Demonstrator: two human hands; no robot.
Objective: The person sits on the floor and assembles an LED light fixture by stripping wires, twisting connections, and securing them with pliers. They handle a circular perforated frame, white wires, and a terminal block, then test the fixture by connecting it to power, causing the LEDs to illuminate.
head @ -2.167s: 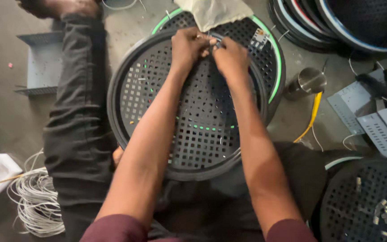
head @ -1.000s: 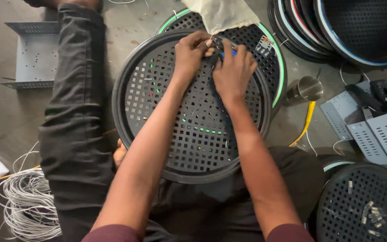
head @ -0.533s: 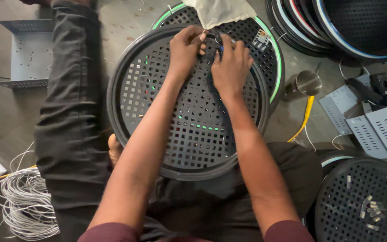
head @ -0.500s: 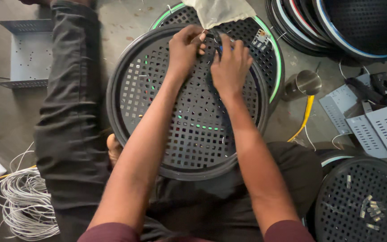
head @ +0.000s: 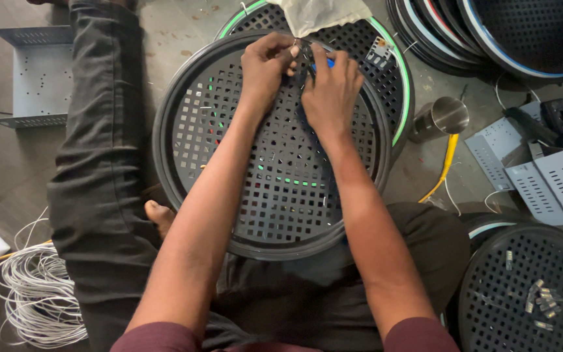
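Round dark perforated grille (head: pixel 275 189), resting on my lap and the floor. My left hand (head: pixel 265 65) and right hand (head: pixel 330 88) meet at its far rim, fingers pinched on a small blue-tipped wire (head: pixel 314 62). Beyond: pale plastic bag (head: pixel 324 13); right, steel cup (head: pixel 441 118).
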